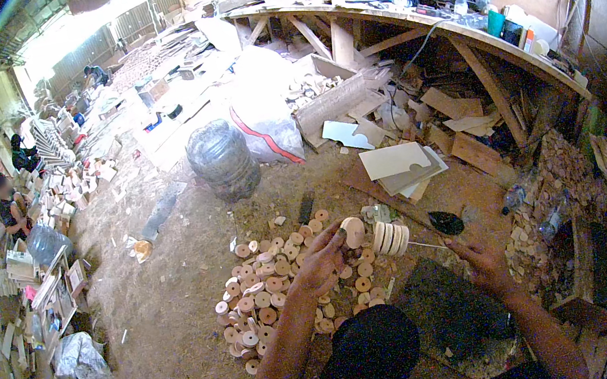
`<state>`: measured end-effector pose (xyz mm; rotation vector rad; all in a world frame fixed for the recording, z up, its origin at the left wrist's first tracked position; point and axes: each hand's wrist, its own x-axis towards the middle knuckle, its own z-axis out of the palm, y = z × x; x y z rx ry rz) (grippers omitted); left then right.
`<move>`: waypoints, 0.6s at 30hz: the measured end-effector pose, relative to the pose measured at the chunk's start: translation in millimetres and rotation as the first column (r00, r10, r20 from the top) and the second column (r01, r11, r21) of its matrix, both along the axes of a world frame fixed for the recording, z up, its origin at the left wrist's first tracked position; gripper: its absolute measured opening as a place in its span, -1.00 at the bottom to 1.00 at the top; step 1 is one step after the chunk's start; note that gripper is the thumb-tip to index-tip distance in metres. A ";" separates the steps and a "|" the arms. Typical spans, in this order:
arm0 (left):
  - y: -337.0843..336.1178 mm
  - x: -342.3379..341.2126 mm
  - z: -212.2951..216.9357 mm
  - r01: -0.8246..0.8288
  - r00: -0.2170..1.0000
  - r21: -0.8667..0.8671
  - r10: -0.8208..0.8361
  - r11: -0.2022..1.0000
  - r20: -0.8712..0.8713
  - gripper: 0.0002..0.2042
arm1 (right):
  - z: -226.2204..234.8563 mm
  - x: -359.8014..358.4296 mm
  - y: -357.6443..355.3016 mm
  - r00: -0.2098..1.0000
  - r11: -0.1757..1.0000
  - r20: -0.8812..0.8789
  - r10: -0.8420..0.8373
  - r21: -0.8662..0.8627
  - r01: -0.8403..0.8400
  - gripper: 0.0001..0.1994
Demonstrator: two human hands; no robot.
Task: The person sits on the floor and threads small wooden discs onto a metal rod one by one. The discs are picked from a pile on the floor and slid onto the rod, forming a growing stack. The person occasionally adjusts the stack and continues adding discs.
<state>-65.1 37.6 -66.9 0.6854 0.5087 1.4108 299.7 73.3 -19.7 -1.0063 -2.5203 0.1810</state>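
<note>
My left hand pinches a round wooden disc between its fingers. Just to the right of it, several similar wooden discs sit stacked side by side on a thin rod. The rod's near end is in the closed fingers of my right hand. The held disc is close to the end of the stack; I cannot tell whether it touches. Under and left of my left forearm lies a loose pile of wooden discs, many with a small hole in the middle.
Ahead stand a large clear plastic jug and a white sack. Flat boards lie beyond my hands. A cluttered workbench runs along the right, above wood scraps. Several people, one a seated person, are at the far left.
</note>
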 end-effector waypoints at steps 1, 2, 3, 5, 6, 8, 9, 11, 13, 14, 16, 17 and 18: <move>-0.1 -0.6 -0.9 -0.011 1.000 0.002 0.011 1.000 -0.013 -0.54 | -1.0 0.8 0.4 1.000 1.000 0.000 0.006 -0.006 -0.006 -0.17; 0.6 -1.5 -2.4 -0.026 1.000 0.004 0.026 1.000 -0.015 -0.54 | -2.2 0.8 1.4 1.000 1.000 -0.009 0.016 -0.010 -0.016 -0.17; 1.7 -2.9 -4.5 -0.017 0.999 -0.008 0.017 1.000 -0.048 -0.54 | -3.4 0.2 2.5 0.999 1.000 -0.019 0.026 -0.014 -0.026 -0.17; 4.2 -5.9 -10.2 -0.008 0.997 -0.037 0.005 0.999 -0.083 -0.53 | -4.2 -0.1 4.9 1.000 1.000 0.001 0.027 -0.009 -0.027 -0.17; 7.8 -6.5 -13.1 0.027 0.989 -0.029 -0.032 0.999 -0.148 -0.53 | -4.3 -0.6 5.8 0.999 1.000 0.030 0.021 0.000 -0.021 -0.17; 13.9 -6.4 -17.7 0.092 0.961 -0.017 -0.093 0.996 -0.262 -0.52 | -4.1 -1.5 6.2 0.999 0.999 0.040 0.030 0.035 -0.031 -0.18; 13.3 -4.7 -19.6 0.052 0.979 -0.047 -0.061 0.998 -0.197 -0.52 | -3.9 -1.5 5.2 0.999 0.998 0.022 0.042 0.054 -0.043 -0.19; 10.2 0.0 -19.2 -0.013 0.998 -0.113 0.005 0.993 -0.068 -0.52 | -3.1 -1.3 3.6 0.999 0.996 0.013 0.043 0.078 -0.044 -0.20; 6.4 2.6 -11.8 0.017 0.996 -0.069 -0.023 0.997 -0.084 -0.52 | -1.6 -0.9 2.6 0.999 0.996 0.033 0.018 0.089 -0.021 -0.21; 4.9 3.8 -6.3 0.033 0.995 -0.048 -0.037 0.998 -0.093 -0.51 | -0.6 -1.3 2.8 0.999 0.995 0.044 0.015 0.101 -0.020 -0.21; -0.4 7.6 5.5 -0.101 0.802 0.045 0.108 0.994 -0.588 -0.50 | 1.9 -4.4 4.3 0.998 0.991 0.064 0.024 0.129 -0.032 -0.23; -3.2 9.3 10.5 -0.166 0.590 0.155 0.224 0.974 -0.776 -0.50 | 2.9 -7.0 3.3 0.997 0.995 0.080 0.016 0.094 -0.023 -0.25; -4.4 13.4 13.4 -0.128 0.610 0.130 0.182 0.983 -0.771 -0.49 | 4.2 -9.5 1.6 0.995 0.998 0.098 0.013 0.057 -0.019 -0.26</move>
